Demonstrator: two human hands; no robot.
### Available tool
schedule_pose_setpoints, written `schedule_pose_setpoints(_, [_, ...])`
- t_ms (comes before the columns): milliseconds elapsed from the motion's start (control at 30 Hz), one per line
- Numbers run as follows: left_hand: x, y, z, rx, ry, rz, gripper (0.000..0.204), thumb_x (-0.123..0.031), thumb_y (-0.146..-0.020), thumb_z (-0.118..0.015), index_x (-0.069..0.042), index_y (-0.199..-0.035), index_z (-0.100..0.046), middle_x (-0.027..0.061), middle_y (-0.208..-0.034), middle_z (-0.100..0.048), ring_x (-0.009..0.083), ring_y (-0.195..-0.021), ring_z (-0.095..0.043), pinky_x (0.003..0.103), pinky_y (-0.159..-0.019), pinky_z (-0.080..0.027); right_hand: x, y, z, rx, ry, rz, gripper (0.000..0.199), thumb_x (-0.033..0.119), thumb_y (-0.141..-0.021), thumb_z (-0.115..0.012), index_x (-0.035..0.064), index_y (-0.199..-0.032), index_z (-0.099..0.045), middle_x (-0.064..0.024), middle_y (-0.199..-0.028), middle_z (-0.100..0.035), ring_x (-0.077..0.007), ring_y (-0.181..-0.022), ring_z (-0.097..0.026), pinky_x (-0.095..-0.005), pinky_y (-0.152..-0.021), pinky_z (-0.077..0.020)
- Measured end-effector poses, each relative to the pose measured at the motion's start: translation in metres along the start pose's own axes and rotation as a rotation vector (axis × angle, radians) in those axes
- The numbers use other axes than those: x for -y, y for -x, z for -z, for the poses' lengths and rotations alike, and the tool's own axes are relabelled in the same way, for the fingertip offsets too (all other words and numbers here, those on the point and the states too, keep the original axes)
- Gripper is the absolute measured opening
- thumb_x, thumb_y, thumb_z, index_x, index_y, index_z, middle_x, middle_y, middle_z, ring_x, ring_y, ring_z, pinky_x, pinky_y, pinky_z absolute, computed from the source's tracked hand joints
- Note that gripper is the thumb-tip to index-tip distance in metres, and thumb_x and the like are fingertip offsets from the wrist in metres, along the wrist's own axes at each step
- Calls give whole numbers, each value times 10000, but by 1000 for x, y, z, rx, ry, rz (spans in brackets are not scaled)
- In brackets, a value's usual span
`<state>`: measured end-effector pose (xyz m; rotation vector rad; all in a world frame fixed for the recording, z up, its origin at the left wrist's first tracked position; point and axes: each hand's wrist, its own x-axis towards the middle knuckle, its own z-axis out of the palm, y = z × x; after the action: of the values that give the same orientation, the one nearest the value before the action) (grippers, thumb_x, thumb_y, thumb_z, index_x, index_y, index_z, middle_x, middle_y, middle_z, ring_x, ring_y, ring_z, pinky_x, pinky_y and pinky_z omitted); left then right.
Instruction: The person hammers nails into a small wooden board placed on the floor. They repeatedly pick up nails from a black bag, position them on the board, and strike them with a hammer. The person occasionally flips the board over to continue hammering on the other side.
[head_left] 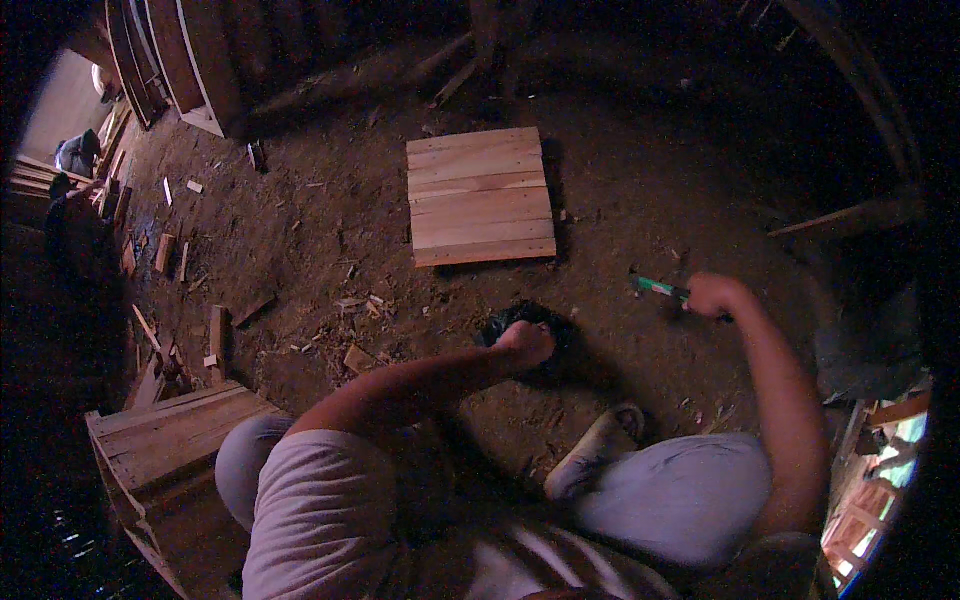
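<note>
- Nearest: bent knees and pale shoe [598,447], seated on dirt floor [330,240].
- Left hand [526,342]: grip buried in black bag [540,322], closure impossible to tell.
- Right hand [712,295]: grip closed round green-handled tool [660,289]; probably stiff, light, best held mid-handle.
- Beyond both grips: plank panel [481,196].

panel [481,196] ahead on floor | bag [528,322] nearer, seemingly under left hand [526,343] | crate [172,437] left
</note>
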<state>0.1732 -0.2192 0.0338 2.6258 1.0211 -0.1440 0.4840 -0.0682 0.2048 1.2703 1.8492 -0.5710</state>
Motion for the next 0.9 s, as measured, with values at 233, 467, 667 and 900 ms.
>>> schedule_pose_setpoints(233, [-6,-8,-21,-13,142,44,210,-114,-784,-586,7,-941,-656,160,-875,-684,314,-835,-682,406,-652,-565,-1,4,3,-5,-62,-9,330,311,-855,-605,-7,-924,-656,-182,-801,-664,-299,-706,-644,-442,-640,-493])
schedule_pose_setpoints(467, [-14,-14,19,173,128,53,121,-106,-766,-607,-48,-808,-705,134,-878,-693,283,-829,-686,388,-657,-563,-12,-5,-8,-10,-45,23,341,324,-849,-606,2,-945,-660,-187,-842,-670,-321,-741,-646,-450,-659,-490])
schedule_pose_setpoints(667, [-9,-14,30,271,131,68,143,-121,-784,-580,-35,-794,-694,148,-842,-686,291,-789,-686,389,-618,-555,-1,-2,4,52,-55,-4,355,327,-843,-614,0,-971,-661,-194,-896,-673,-326,-798,-652,-445,-693,-493])
schedule_pose_setpoints(900, [22,18,170,289,285,35,221,-192,-894,-478,-47,-1009,-597,177,-854,-652,306,-765,-652,447,-614,-534,11,12,17,58,-49,-21,405,367,-850,-619,-22,-957,-656,-201,-925,-667,-333,-839,-649,-442,-712,-490])
